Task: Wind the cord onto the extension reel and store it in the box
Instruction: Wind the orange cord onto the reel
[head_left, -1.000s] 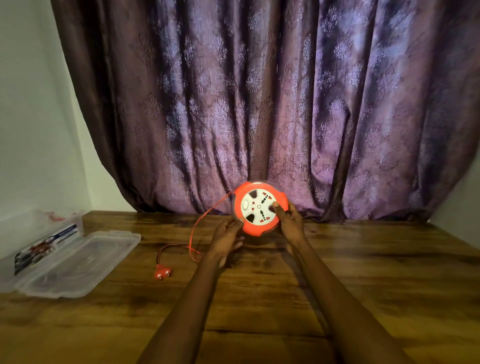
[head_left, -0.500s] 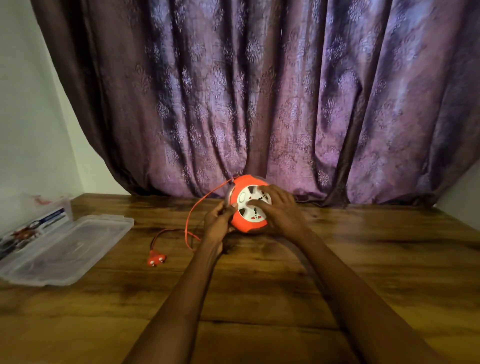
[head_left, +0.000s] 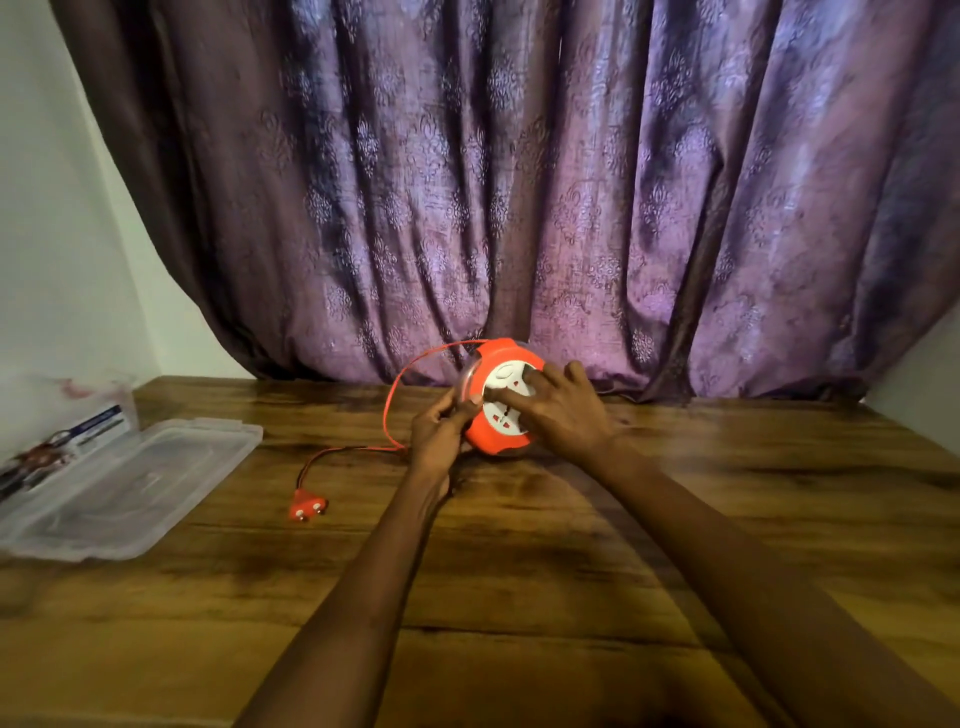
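Observation:
An orange extension reel (head_left: 493, 439) with a white socket face stands tilted on the wooden table (head_left: 519, 571), close to the curtain. My left hand (head_left: 441, 434) grips its left rim. My right hand (head_left: 558, 413) lies over the white face, fingers curled onto it. A thin orange cord (head_left: 388, 410) loops out from the reel's top left and runs along the table to an orange two-pin plug (head_left: 307, 505) lying left of my left forearm. The clear plastic box (head_left: 62, 415) stands at the far left, its lid (head_left: 145, 483) lying beside it.
A purple patterned curtain (head_left: 519, 208) hangs right behind the reel. A printed card or packet (head_left: 78, 436) shows inside the box. White walls flank the table at left and right. The table runs on bare wood toward me and to the right.
My right hand has moved from the reel's right edge across its white face, turning it. The loose cord loop has shortened and the plug lies closer to the reel. The camera has tilted.

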